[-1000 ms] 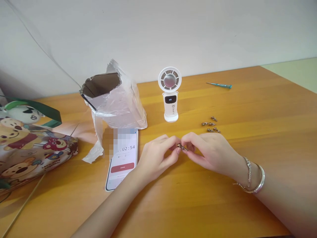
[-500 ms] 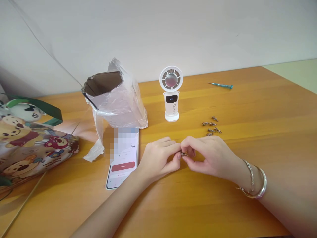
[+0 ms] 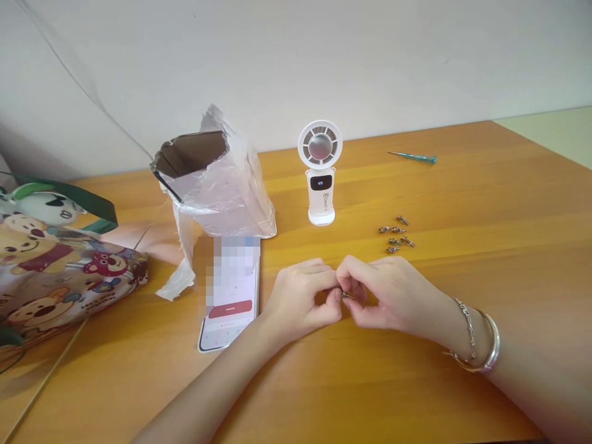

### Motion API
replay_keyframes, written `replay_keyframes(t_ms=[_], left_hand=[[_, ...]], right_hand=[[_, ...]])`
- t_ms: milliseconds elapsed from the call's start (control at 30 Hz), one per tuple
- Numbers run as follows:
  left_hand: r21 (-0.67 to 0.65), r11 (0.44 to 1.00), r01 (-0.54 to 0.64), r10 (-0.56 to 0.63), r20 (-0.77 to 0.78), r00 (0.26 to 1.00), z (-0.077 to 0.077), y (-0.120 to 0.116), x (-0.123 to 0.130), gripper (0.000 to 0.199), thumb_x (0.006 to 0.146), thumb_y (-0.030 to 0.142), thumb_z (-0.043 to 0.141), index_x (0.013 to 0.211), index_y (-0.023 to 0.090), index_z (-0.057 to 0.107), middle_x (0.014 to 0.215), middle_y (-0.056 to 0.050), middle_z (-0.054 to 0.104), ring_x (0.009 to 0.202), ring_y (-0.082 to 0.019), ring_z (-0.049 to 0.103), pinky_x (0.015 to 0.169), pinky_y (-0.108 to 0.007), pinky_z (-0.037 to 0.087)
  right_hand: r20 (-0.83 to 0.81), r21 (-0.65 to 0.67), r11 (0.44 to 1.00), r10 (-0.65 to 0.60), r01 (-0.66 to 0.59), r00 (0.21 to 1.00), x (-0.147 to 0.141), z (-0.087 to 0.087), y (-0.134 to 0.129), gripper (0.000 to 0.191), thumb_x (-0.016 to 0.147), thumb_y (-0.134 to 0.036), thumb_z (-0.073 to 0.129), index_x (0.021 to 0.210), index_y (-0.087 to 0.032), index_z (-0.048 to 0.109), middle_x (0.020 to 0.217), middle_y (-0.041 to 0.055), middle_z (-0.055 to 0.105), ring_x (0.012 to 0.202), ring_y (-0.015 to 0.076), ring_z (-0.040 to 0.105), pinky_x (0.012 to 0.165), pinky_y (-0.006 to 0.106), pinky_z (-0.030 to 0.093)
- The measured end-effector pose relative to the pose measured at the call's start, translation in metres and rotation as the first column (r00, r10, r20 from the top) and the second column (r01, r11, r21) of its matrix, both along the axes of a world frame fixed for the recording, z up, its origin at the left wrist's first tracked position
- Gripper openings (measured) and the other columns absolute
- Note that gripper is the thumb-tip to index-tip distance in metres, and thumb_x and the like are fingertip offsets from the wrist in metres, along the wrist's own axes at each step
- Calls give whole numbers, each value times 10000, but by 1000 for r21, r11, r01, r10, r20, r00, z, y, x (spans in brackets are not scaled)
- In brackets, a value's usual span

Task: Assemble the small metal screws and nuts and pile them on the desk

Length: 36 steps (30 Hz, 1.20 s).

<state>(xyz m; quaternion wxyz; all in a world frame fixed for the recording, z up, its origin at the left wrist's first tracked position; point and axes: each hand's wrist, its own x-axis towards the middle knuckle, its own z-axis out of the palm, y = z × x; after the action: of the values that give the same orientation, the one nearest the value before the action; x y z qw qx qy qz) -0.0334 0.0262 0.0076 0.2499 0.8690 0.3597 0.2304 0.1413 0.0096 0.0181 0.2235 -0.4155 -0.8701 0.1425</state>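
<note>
At the lower centre of the frame, my left hand (image 3: pixel 303 299) is pinching one end of a small metal bolt (image 3: pixel 345 295) between thumb and bent forefinger. My right hand (image 3: pixel 388 293) is meeting it from the other side, thumb and forefinger curled around the same bolt; its thin, dull-shiny shank is pointing rightward, the rest hiding behind my fingertips. A chain bracelet and a smooth, round silver bangle (image 3: pixel 493 345) are circling my right wrist.

Right of centre, just beyond that hand, a loose cluster of similar bolts (image 3: pixel 396 230) is lying on the glossy, orange-brown wood-grain table (image 3: pixel 416 388). A slim screwdriver (image 3: pixel 419 158) with a translucent teal handle is lying toward the upper right. A white plastic fan (image 3: pixel 320 200), round-headed with a silvery hub, is standing upright at upper centre. To its left, an open cardboard box (image 3: pixel 222 197) is wearing crinkled, torn plastic; a flat, rounded-corner phone (image 3: pixel 230 314) is lying below it. A cartoon-printed bag (image 3: pixel 69 271) is slumping at the left edge.
</note>
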Motion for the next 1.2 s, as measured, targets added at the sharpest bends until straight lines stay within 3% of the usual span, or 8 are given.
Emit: replay_keyframes(t_ms=[167,400,567,700,933,1067,1200], left_hand=[[-160,987,-9,22,77,997,-4,-2,3,269,781,231,382,635,166,599,610,-16,589,603,-141,501,571,-243,374],[-243,969,-38,54,59,997,-4,-5,6,281,773,230,383,537,159,517,562,-7,560,571,-132,491,553,-234,368],[-214,976,-33,53,88,995,-2,-4,4,235,760,193,387,636,176,585,591,1,571,605,-143,504,578,-241,366],[-209,976,-66,93,120,988,0,-4,4,220,737,134,395,658,184,594,643,16,609,629,-134,510,597,-236,362],[-260,949,-180,209,87,974,0,-5,6,195,724,106,406,610,174,550,581,47,518,561,-96,432,534,-212,304],[-307,923,-231,264,68,962,-2,-6,7,185,757,152,411,589,167,486,536,50,424,526,-88,359,497,-211,263],[-373,899,-230,285,100,953,-4,-9,10,181,772,146,402,599,165,454,552,51,428,536,-83,363,497,-205,262]], right_hand=[[4,-75,997,17,-16,1000,-1,1,0,160,674,-150,441,755,-238,335,505,-108,459,380,78,358,403,205,215],[21,-102,995,14,-12,1000,-1,-1,-1,181,673,-164,437,739,-242,287,486,-117,365,387,80,275,399,205,189],[-18,-103,995,-3,1,1000,-2,0,-1,140,731,-187,458,767,-236,332,539,-107,473,412,71,378,420,198,234],[-8,-21,999,-33,32,999,-3,-2,-2,102,766,-204,467,788,-228,370,599,-80,538,482,81,470,443,200,259],[-48,152,980,-121,127,991,-7,-6,-4,72,748,-176,470,746,-217,411,584,-80,536,472,73,452,436,195,265],[-106,141,975,-160,174,982,-11,-9,-6,91,737,-147,483,764,-213,425,620,-79,560,506,65,489,451,182,290],[-133,106,977,-168,183,977,-15,-13,-7,110,752,-153,495,757,-208,400,589,-77,524,480,64,453,445,179,300]])
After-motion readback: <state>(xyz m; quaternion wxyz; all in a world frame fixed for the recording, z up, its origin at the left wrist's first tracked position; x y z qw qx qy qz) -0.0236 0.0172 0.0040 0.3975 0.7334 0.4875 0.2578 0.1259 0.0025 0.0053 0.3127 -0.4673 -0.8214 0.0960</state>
